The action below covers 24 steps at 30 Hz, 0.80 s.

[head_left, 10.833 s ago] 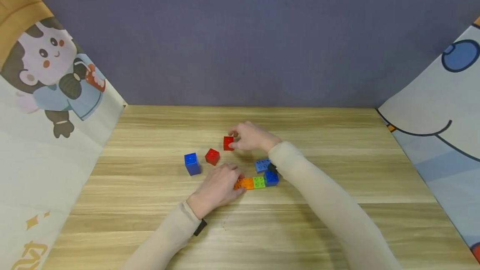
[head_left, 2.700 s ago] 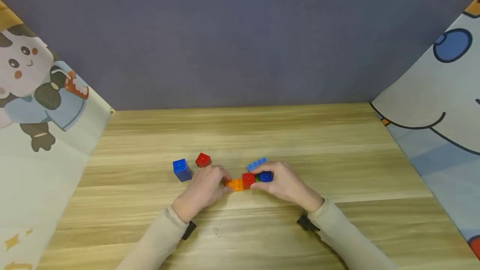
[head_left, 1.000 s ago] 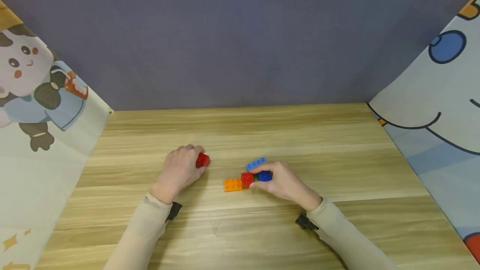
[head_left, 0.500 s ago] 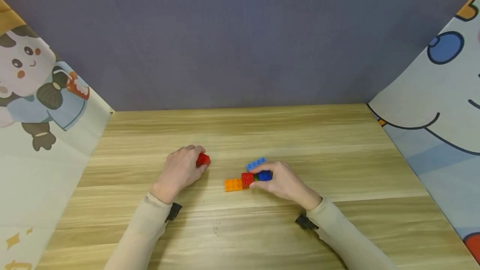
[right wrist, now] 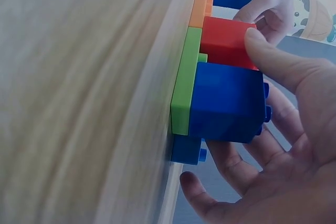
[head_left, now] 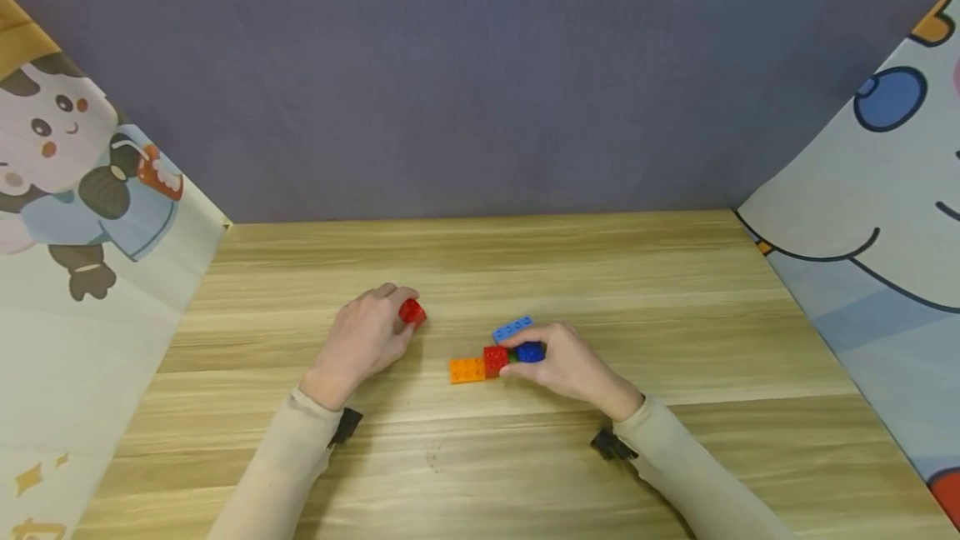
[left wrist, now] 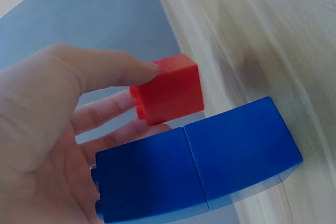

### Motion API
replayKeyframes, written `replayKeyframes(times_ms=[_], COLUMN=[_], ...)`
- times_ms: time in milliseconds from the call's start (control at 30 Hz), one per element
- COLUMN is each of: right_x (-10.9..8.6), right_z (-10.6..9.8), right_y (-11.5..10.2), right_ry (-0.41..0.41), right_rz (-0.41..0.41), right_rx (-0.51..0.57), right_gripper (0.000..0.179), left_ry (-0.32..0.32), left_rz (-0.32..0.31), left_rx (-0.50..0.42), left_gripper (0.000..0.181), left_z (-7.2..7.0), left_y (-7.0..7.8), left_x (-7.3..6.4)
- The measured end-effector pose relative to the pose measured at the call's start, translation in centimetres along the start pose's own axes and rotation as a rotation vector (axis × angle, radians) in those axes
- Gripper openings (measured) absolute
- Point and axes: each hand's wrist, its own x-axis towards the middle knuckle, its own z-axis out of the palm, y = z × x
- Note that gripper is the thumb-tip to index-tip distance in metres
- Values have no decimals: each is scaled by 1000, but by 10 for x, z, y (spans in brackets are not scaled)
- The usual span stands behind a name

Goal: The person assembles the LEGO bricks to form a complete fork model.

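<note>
So way over on the left there's a cartoon panel (head_left: 112, 190) standing by the wood-look table (head_left: 600, 273), then the left hand (head_left: 363, 336), thumb and fingers clamped on a loose red brick (head_left: 412, 312), studs up. Can't tell if that one's touching the table. The left wrist view shows a dark blue stack (left wrist: 199, 166), two bricks high, right by that palm. Next comes an orange brick (head_left: 467, 370) lying flat, then a second red brick (head_left: 496, 361) raised at the join with a green brick (right wrist: 186, 82). The right hand (head_left: 573, 365) has that second red one pinched, thumb on the near side. A dark blue brick (right wrist: 228, 100) sits on the green, and a light blue brick (head_left: 512, 329) lies just behind.
</note>
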Motion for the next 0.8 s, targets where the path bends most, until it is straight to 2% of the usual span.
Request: replayKeyframes(times_ms=[367,600,800], right_x=[1,1,0], right_z=[0,0,0], right_y=[1,0,2], right_ry=[-6,-3,5], right_rz=[-5,-2,1], right_rx=[20,23,20], right_gripper=[37,37,36], left_ry=[-14,-25,-21], left_rz=[51,113,138], left_rx=[-82,-119,-130], left_gripper=[43,44,42], left_z=[-2,1,1], left_y=[5,5,10], left_x=[2,-3,-7])
